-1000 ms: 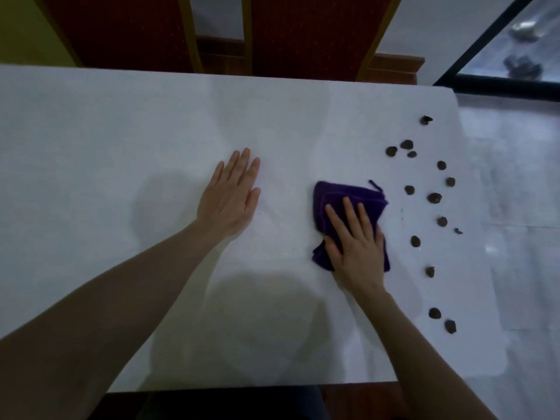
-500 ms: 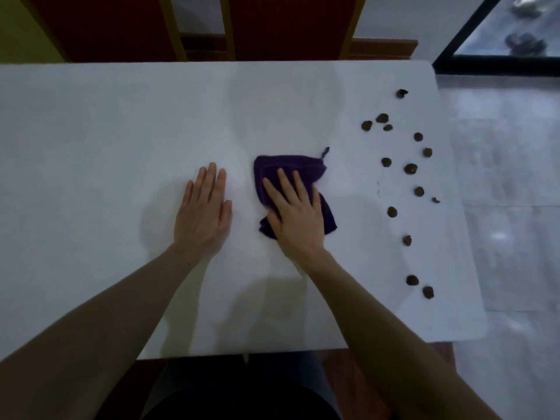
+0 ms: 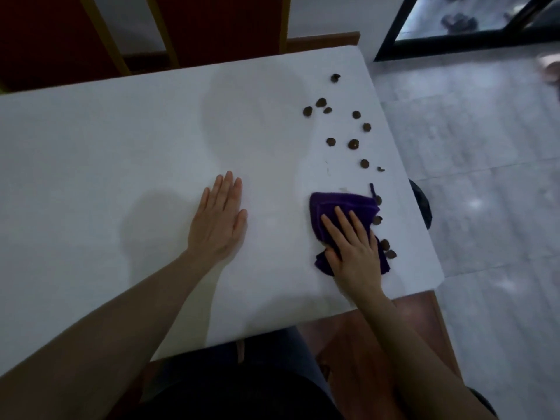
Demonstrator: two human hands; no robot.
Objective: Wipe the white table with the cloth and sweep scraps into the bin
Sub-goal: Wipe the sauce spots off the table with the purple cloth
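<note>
A folded purple cloth lies on the white table near its right edge. My right hand presses flat on the cloth with straight fingers. Several small brown scraps are scattered along the right side of the table. A few scraps touch the cloth's right edge. My left hand rests flat on the table, palm down, left of the cloth. A dark round bin shows partly beyond the table's right edge, mostly hidden by the table.
Red chair backs with yellow frames stand behind the table's far edge. Grey tiled floor stretches to the right. A black-framed glass door is at the upper right. A brown wooden seat shows below the table's near right corner.
My right hand has slid the cloth to the right, up against the nearest scraps by the table's right edge. My left hand has stayed flat on the table.
</note>
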